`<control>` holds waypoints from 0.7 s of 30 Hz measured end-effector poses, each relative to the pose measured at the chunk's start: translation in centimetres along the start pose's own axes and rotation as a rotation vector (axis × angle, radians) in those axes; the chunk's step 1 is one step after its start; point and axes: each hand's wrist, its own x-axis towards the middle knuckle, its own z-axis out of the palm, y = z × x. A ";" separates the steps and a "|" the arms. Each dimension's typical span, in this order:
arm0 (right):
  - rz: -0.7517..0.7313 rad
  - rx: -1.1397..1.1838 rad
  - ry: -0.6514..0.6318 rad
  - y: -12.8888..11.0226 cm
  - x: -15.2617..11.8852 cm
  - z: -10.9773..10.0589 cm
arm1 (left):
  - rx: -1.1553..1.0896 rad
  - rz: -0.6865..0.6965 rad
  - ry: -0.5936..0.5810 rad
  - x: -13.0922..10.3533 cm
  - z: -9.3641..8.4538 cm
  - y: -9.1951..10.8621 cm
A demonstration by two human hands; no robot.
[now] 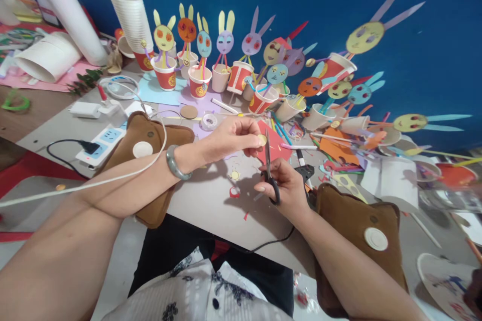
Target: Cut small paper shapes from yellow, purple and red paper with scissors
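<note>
Between the thumb and fingers of my left hand [243,138] is a small round yellow paper piece [262,139]. My right hand [286,185] grips a pair of scissors [268,160] by its dark handles, blades pointing up beside the yellow piece. Whether the blades touch the paper I cannot tell. On the table below lie another yellow paper circle [235,175], a small red-and-white scrap [234,192] and a red snippet [246,215]. Behind the blades is a sheet of red paper [276,146].
Paper cups with rabbit-faced figures [165,72] line the back by the blue wall. Brown cushions [357,230] flank my arms. A power strip [101,146] and white cable [124,179] are at left; a black glue gun [307,171] lies beyond my right hand.
</note>
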 end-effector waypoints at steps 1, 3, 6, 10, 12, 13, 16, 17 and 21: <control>0.009 0.003 -0.003 0.0 0.0 0.0 | 0.000 -0.001 0.002 0.0 0.0 0.0; 0.020 0.013 -0.005 -0.1 0.0 -0.1 | 0.000 0.002 0.005 0.0 0.0 0.1; 0.019 0.026 -0.009 -0.1 0.0 0.0 | -0.010 0.008 0.019 0.0 0.0 0.1; 0.024 0.044 -0.005 0.0 0.0 0.1 | -0.012 0.003 0.026 0.1 0.0 0.1; 0.021 0.039 0.010 0.1 -0.1 0.1 | -0.023 0.005 0.020 0.1 0.0 0.1; 0.019 0.032 0.017 0.2 -0.1 0.1 | -0.034 0.006 0.018 0.1 0.0 0.0; 0.015 0.019 0.026 0.4 -0.1 0.0 | -0.036 0.010 0.007 0.0 0.0 0.0; 0.014 0.018 0.028 0.4 -0.1 0.0 | -0.023 0.015 -0.001 0.0 0.0 0.0; 0.017 0.025 0.025 0.4 -0.1 0.0 | 0.023 0.043 -0.035 -0.1 0.0 0.0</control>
